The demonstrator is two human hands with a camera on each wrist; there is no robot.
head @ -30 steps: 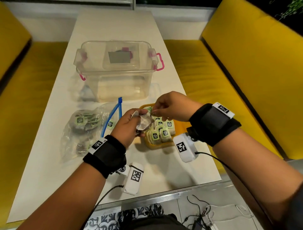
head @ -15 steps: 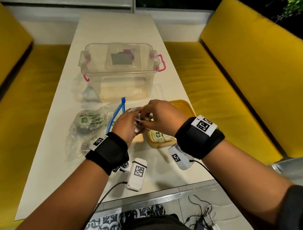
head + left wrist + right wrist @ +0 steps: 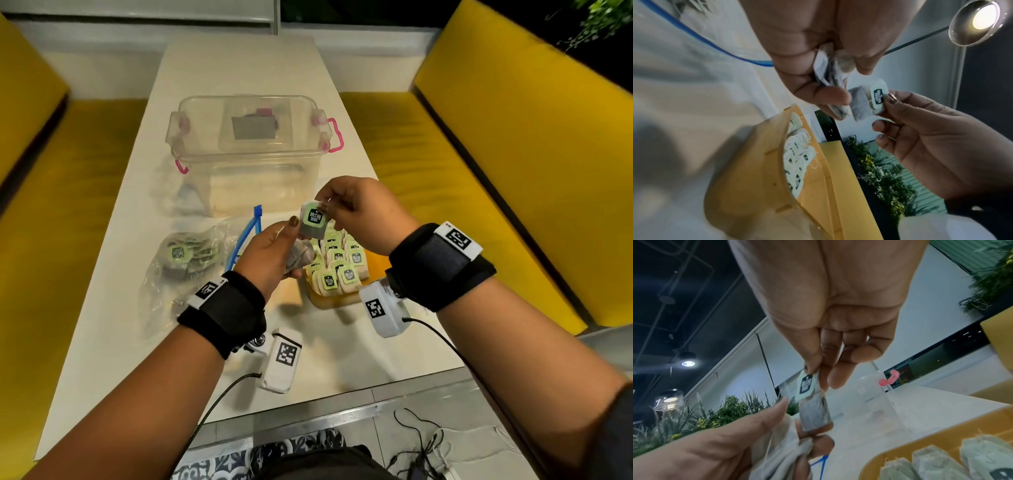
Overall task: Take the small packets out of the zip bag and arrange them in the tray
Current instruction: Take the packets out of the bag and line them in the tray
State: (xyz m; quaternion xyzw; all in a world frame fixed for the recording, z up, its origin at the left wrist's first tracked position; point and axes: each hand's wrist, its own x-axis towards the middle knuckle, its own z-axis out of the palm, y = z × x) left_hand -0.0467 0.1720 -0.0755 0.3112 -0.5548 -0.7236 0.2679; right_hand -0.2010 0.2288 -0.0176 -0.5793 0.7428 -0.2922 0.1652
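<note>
The right hand (image 3: 359, 209) pinches one small tea packet with a green label (image 3: 313, 219) by its top, held above the shallow yellow plastic tray (image 3: 337, 301). The left hand (image 3: 274, 257), its grip curled round a bunch of crumpled grey packets (image 3: 301, 257), hides most of them. Rows of green-labelled packets (image 3: 339, 267) stand upright in the tray; its far rim is hidden behind the hands. Left of the tray on the white surface (image 3: 102, 342) lies the clear zip bag with a blue seal (image 3: 185, 267), its contents hard to make out.
</note>
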